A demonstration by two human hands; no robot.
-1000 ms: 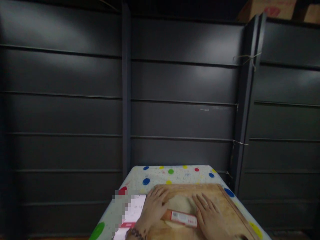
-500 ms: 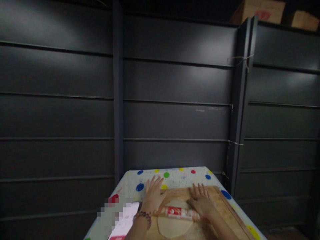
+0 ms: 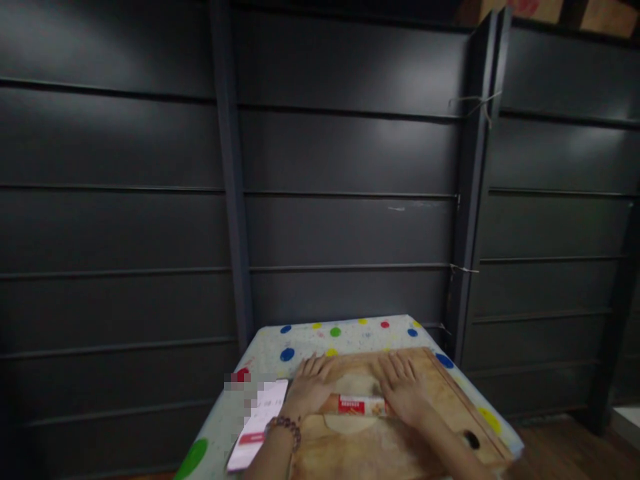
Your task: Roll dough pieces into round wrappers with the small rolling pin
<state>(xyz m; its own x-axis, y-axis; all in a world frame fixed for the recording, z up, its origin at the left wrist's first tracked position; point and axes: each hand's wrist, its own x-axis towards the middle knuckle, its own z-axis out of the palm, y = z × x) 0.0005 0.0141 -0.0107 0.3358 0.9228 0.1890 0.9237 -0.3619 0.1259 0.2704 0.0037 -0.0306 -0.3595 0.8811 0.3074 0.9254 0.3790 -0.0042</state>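
A wooden board [image 3: 445,413] lies on a small table with a dotted cloth [image 3: 310,333]. On the board a flat round of pale dough [image 3: 353,385] is spread out. A rolling pin [image 3: 356,405] with a red and white label lies across the dough. My left hand [image 3: 310,390] presses flat on the pin's left end, a bead bracelet on that wrist. My right hand [image 3: 403,393] presses flat on the pin's right end. Both palms rest on top, fingers stretched forward.
A phone [image 3: 257,423] with a lit white and red screen lies on the cloth left of the board. Dark metal panels [image 3: 350,200] close off the space right behind the table. Wooden floor [image 3: 575,453] shows at the lower right.
The rolling pin went forward over the dough and has come back a little toward me, both hands riding on it. The view has dropped, showing more of the board.
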